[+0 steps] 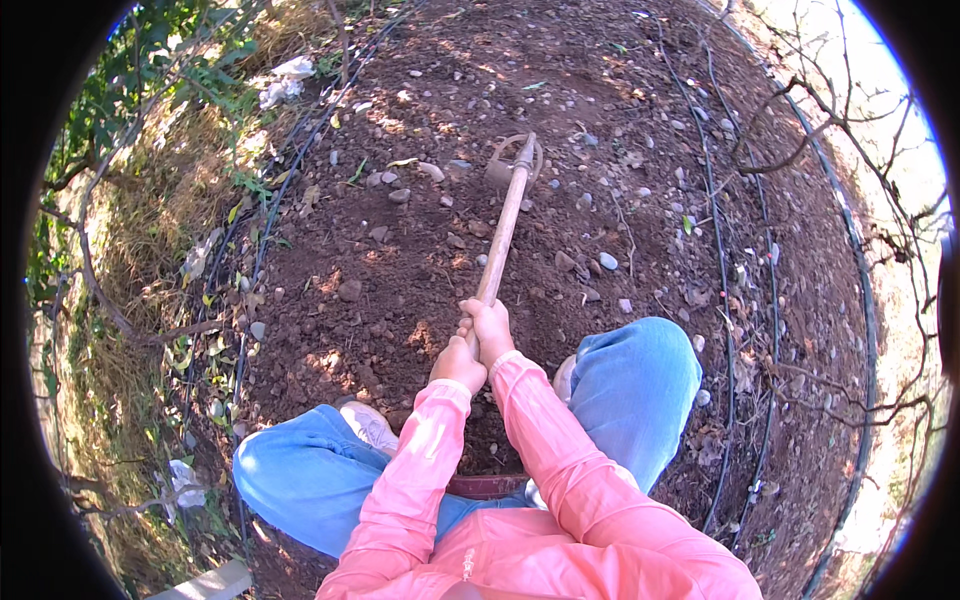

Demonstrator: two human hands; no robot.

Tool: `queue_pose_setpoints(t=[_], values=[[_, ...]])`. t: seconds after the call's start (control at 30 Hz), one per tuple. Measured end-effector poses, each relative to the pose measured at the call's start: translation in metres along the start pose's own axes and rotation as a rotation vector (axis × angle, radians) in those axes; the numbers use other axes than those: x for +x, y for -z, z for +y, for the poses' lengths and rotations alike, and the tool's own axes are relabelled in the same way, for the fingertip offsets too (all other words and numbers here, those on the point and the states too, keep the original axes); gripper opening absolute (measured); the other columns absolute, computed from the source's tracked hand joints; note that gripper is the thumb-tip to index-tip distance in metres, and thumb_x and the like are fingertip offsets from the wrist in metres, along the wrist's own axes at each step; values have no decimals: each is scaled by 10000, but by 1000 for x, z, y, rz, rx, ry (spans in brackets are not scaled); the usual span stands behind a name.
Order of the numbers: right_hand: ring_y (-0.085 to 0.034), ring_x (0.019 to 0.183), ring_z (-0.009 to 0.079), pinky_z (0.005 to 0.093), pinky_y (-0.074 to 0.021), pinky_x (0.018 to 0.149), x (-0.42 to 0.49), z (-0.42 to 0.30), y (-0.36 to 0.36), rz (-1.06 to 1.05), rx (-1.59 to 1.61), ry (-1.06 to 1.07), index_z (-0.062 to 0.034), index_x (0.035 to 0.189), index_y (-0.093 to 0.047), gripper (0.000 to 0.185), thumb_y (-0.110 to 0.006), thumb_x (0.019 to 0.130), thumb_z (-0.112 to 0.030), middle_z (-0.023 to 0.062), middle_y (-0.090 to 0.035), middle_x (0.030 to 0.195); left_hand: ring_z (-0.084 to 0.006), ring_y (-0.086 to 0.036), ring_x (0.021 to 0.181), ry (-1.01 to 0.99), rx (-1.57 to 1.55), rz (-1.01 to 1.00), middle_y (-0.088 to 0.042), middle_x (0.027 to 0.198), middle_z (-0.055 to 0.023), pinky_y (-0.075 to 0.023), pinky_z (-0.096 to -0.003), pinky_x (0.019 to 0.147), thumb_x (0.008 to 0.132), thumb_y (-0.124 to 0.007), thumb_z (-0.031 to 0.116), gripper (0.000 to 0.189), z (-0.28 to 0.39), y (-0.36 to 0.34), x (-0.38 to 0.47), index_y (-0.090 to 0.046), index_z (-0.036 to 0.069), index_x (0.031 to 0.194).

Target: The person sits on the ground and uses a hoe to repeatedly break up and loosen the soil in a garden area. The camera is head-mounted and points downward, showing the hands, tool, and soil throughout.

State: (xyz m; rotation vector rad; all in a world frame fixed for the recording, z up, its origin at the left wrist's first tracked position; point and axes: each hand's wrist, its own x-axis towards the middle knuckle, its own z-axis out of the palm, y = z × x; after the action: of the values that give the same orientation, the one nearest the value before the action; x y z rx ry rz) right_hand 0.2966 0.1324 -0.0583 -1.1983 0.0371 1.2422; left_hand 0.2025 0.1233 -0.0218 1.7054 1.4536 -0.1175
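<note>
Both of my hands grip the wooden handle (501,244) of a hoe that reaches away from me over brown, stony soil (420,300). My left hand (459,365) is wrapped around the end nearer my body. Just ahead of it, close against it, my right hand (490,330) holds the handle too. At the far end, the metal hoe head (498,171) has a curved, loop-like frame and is at or close to the ground; whether it touches cannot be told. My bent knees in blue jeans (637,397) lie on either side of my arms.
A maroon rim or edge (487,486) shows between my legs. Black irrigation hoses (709,180) run along both sides. Bare branches (847,124) reach in at right, leafy ones (157,67) at left. White plastic scraps (285,81) lie by dry grass (142,262). Stones (608,261) dot the soil.
</note>
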Motion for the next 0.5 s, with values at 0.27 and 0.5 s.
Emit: queue_pose_setpoints(t=[0.27, 0.5], values=[[-490, 495, 133, 295, -439, 432, -44, 15, 4, 28, -95, -60, -68, 917, -437, 183, -610, 857, -62, 22, -481, 649, -393, -694, 920, -62, 87, 52, -683, 972, -274, -547, -453, 782, 792, -668, 199, 440, -28, -11, -39, -543, -82, 1107], [-501, 504, 124, 286, -456, 439, -74, -11, -23, -41, -144, 58, -74, 974, -374, 271, -626, 874, -73, 27, -481, 697, -435, -644, 1028, 7, -114, -30, -659, 1051, -303, -507, -464, 913, 742, -686, 157, 493, -21, 19, -58, -519, -55, 1155]])
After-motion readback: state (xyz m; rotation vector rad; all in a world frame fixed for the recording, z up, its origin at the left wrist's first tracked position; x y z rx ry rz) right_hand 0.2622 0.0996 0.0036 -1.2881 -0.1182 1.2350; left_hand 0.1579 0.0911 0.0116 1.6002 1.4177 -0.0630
